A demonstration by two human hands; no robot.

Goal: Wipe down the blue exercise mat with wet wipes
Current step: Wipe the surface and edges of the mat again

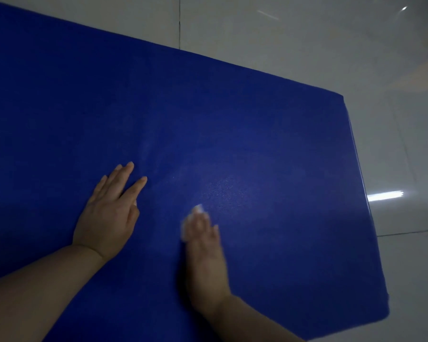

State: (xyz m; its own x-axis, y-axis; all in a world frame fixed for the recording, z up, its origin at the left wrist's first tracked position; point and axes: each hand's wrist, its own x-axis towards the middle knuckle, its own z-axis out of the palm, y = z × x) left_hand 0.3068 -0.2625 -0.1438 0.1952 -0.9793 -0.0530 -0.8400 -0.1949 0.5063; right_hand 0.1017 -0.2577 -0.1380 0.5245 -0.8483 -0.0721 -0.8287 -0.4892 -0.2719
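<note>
Fingers of the left hand (109,213) lie flat, pinning the blue exercise mat (208,119) while the blurred right hand (203,245) presses a wet wipe (198,209) down, fingers seemingly straight.

A single head-worn view looks forward and steeply down onto the blue mat (208,119), close above it; the mat fills most of the frame, its far edge running diagonally from upper left to right; pale glossy floor tiles (307,40) show beyond that edge and past the mat's right end; the view is tilted.
</note>
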